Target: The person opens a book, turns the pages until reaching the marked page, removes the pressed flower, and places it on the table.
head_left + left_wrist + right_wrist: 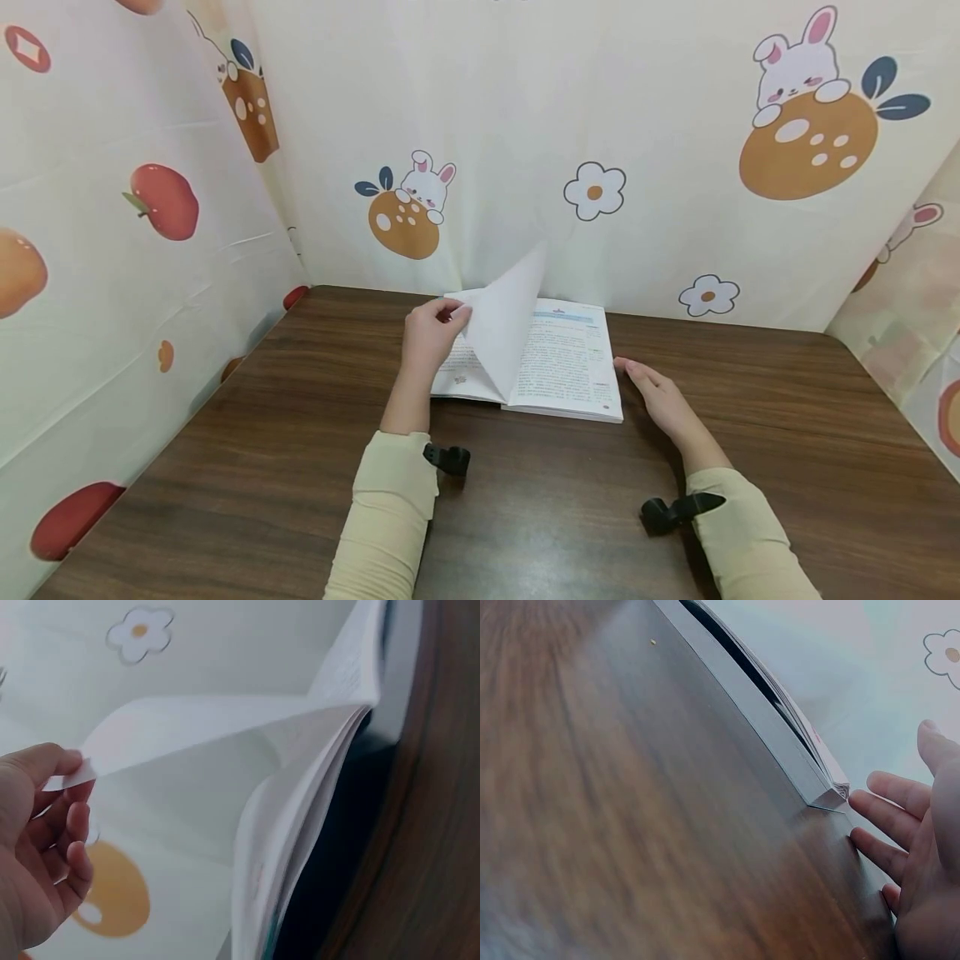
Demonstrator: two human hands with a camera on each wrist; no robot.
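The open printed book (pixel 562 362) lies at the bench's (pixel 547 492) 12 o'clock. The left hand (pixel 433 335) pinches a raised page (pixel 512 317) at its 9 o'clock edge; the right hand (pixel 658 400), fingers spread, is near the book's 3 o'clock side. Probably light, floppy, easily creased: grip the free edge gently.

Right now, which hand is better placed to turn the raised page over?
Likely the left hand: it already pinches the raised page. The right hand is at the right edge of the open book, gripping nothing.

A bunny-print cloth (pixel 510 108) backs the brown table (pixel 540 492).
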